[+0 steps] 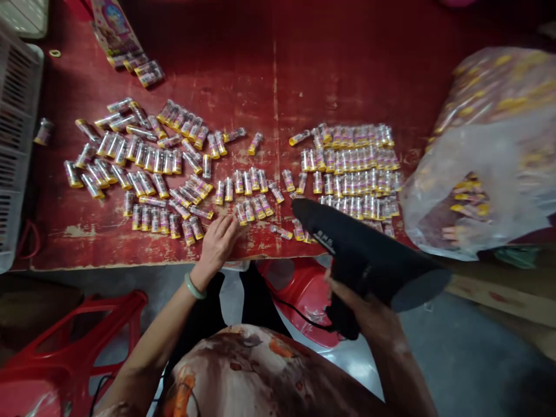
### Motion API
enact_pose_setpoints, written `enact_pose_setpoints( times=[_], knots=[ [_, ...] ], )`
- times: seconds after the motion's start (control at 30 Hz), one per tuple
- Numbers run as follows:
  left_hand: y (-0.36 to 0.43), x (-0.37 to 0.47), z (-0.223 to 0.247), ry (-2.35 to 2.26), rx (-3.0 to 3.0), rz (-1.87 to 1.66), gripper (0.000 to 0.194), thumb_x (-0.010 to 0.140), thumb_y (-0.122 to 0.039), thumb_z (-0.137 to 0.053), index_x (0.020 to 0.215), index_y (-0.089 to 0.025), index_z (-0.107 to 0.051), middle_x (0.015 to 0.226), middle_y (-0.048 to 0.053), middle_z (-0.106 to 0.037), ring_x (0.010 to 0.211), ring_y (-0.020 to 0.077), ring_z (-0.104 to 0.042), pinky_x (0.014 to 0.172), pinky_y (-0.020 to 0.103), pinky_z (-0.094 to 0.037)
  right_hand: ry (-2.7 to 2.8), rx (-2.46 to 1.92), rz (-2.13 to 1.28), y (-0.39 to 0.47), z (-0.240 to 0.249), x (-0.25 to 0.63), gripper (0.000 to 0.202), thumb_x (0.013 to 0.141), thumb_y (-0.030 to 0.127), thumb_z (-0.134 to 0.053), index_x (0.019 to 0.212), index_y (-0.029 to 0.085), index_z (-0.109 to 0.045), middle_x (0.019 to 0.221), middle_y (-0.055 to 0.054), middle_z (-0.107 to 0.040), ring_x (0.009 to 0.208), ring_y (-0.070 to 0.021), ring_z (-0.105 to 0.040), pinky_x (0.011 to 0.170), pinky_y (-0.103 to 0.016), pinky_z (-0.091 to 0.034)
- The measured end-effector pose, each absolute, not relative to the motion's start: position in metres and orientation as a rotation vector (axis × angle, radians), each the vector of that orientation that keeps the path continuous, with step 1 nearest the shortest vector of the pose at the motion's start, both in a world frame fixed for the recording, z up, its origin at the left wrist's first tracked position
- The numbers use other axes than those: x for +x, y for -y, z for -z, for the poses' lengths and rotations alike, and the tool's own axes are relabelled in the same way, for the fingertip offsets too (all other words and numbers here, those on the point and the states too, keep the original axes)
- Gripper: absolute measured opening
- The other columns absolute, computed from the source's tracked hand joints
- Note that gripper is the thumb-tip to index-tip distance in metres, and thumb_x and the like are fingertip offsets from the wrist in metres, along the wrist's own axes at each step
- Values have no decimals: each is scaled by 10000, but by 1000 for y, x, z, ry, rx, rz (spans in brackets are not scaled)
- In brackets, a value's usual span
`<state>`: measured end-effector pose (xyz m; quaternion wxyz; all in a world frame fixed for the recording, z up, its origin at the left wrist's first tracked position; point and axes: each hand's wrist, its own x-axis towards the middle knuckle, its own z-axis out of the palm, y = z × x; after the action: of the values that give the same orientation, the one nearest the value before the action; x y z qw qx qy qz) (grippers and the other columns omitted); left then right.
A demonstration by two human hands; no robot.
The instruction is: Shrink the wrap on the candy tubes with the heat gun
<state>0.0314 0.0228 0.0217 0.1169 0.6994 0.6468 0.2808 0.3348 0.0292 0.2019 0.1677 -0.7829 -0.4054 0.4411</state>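
Note:
Many small clear tubes with yellow ends lie on the red table [347,87]. Loose tubes [147,157] spread over the left part, and tight rows of tubes [356,161] lie on the right. My left hand [219,243] rests at the table's front edge beside some tubes, its fingers stretched out and holding nothing. My right hand [365,307] is wrapped round the handle of a black heat gun or hair dryer [369,249]. Its narrow end points left over the tubes and covers part of the lowest rows. A cord hangs from the handle.
A plastic bag [499,139] with more tubes stands at the right. A grey crate [17,145] is at the left edge. A printed box [115,26] with several tubes lies at the back left. Red stools [87,341] stand below the table.

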Motion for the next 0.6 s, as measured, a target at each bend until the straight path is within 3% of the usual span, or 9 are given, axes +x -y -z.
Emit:
enact_pose_setpoints(
  times=[0.2, 0.3, 0.47, 0.6],
  knots=[
    [-59, 34, -3, -1676, 2217, -611, 344, 969, -161, -483, 1248, -224, -673, 1416, 130, -598, 1338, 282, -538, 1126, 525, -450, 913, -2277, -1337, -50, -206, 350, 430, 633, 539, -857, 807, 172, -713, 646, -31, -673, 533, -184, -598, 487, -298, -510],
    [-58, 25, 1, -1678, 2198, -585, 375, 965, -144, -453, 1261, -236, -665, 1441, 122, -580, 1339, 265, -538, 1127, 514, -452, 832, -2174, -1392, -53, -201, 355, 470, 613, 540, -876, 840, 171, -693, 648, -25, -665, 508, -179, -586, 451, -299, -509],
    [-56, 46, -10, -1731, 2237, -696, 326, 966, -259, -562, 1277, -200, -635, 1401, 169, -601, 1360, 307, -526, 1125, 547, -443, 733, -2191, -1415, -50, -202, 370, 499, 592, 527, -896, 867, 169, -685, 639, -27, -664, 495, -186, -587, 429, -308, -523],
    [-64, 99, -21, -1371, 2376, -616, 365, 964, -228, -571, 1325, -178, -586, 1399, 172, -599, 1392, 288, -496, 1176, 537, -401, 737, -2192, -1427, -44, -202, 375, 469, 630, 531, -872, 867, 170, -687, 640, -27, -669, 493, -176, -589, 466, -307, -541]
  ],
)
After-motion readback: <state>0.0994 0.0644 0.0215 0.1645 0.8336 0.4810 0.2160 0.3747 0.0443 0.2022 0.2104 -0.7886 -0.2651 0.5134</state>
